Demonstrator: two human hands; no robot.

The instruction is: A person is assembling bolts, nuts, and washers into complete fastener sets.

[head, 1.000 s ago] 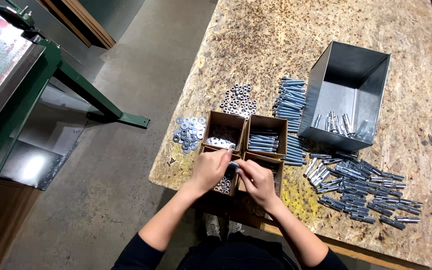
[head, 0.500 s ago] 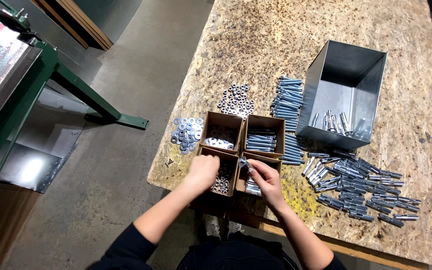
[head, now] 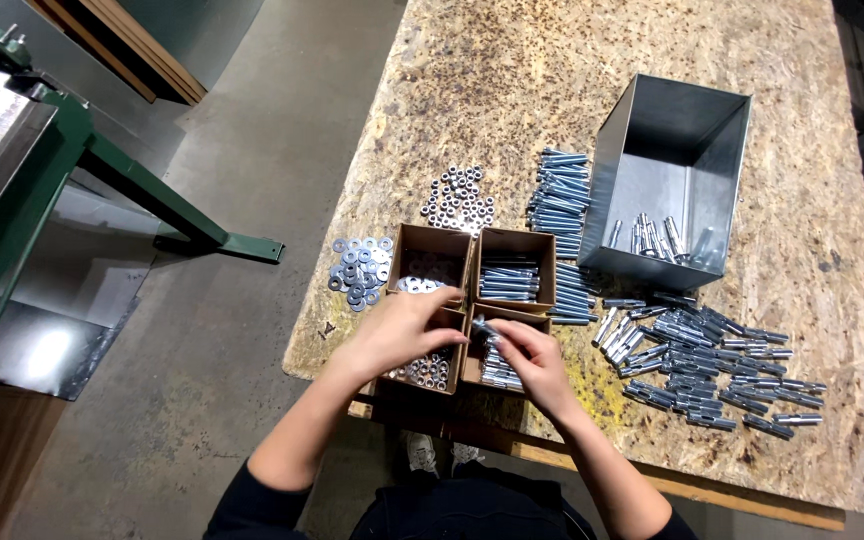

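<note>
Both hands have drawn closer together since half a second ago, when the left hand (head: 399, 330) lay over the near-left box and the right hand (head: 529, 360) worked alone. Now they meet over the four small brown cardboard boxes (head: 472, 300) at the near edge of the table (head: 512, 90), and their fingers pinch a small silvery bolt (head: 485, 327) between them — left fingers curled shut at its tip, right fingers closed round its shank. Beyond the boxes lie a heap of nuts (head: 458, 197), a patch of washers (head: 359, 270) and a row of long bolts (head: 559, 195); an open grey metal bin (head: 672, 180) stands far right — a loose pile of bolts (head: 712, 365) spreads before it.
</note>
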